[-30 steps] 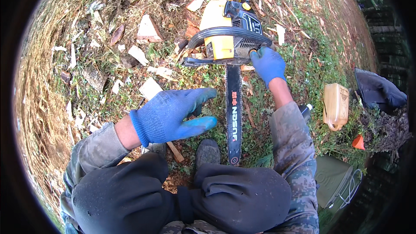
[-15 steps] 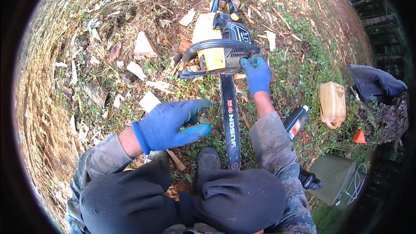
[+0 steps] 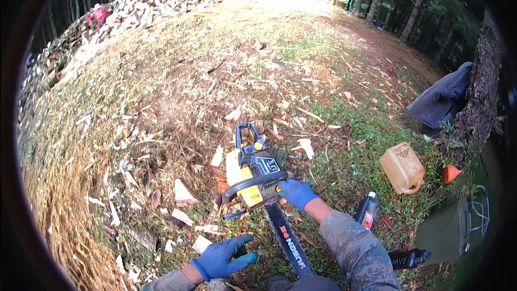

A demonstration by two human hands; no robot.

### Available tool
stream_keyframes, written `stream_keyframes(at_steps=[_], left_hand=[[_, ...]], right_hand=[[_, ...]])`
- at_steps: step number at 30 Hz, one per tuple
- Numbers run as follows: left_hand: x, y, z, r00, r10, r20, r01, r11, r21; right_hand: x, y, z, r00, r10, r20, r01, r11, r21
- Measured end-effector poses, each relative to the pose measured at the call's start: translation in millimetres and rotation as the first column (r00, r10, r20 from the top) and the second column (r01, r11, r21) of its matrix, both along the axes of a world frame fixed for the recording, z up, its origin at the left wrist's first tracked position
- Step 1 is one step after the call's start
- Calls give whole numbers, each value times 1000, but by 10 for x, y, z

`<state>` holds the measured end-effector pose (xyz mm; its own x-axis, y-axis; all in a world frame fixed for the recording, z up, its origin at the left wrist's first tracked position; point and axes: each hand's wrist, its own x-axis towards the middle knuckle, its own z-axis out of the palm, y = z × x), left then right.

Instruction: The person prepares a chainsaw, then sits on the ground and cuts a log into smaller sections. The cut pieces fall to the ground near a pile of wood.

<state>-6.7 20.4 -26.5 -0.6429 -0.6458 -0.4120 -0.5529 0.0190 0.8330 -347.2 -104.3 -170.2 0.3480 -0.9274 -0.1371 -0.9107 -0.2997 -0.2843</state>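
A yellow and black chainsaw (image 3: 245, 175) rests on the littered ground before me, its long black guide bar (image 3: 288, 241) pointing back toward me. My right hand (image 3: 297, 193), in a blue glove, has its fingers bent against the right side of the saw body, close to where the bar begins; what lies under the fingertips is hidden. To the left of the bar, my left hand (image 3: 225, 257) is held in the air in a matching glove, thumb and fingers apart, holding nothing. The curved black front guard (image 3: 253, 182) crosses the saw body.
To the right are a dark bottle (image 3: 367, 210), a tan jerrycan (image 3: 404, 167), an orange funnel (image 3: 452, 173), a green container (image 3: 439, 231) and a black bottle-like object (image 3: 409, 259). Dark cloth (image 3: 444, 97) leans by a tree trunk (image 3: 483, 83). Split wood is piled (image 3: 145, 13) far left.
My view has tipped up, bringing the woodpile and trees into sight. The right hand stays at the saw's side; the left remains open beside the bar.
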Motion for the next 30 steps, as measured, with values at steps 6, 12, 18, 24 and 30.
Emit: stream_keyframes(at_steps=[6,12,18,24,30], left_hand=[[-106,-54,7,999,-15,-44,14,1000,-12],[-62,17,-27,999,33,-26,-34,999,-30],[-101,3,63,999,19,-41,-18,1000,24],[-106,-37,-138,998,-60,11,61,997,-46],[-36,62,-117,998,-58,-32,54,990,-130]], right_hand=[[36,-13,34,948,-296,-117,301,953,34],[221,179,-260,834,-541,109,549,832,-75],[179,166,-465,888,-442,124,458,835,-304],[-115,150,-266,902,-304,306,333,942,-45],[-243,137,-288,989,-49,139,70,987,-146]])
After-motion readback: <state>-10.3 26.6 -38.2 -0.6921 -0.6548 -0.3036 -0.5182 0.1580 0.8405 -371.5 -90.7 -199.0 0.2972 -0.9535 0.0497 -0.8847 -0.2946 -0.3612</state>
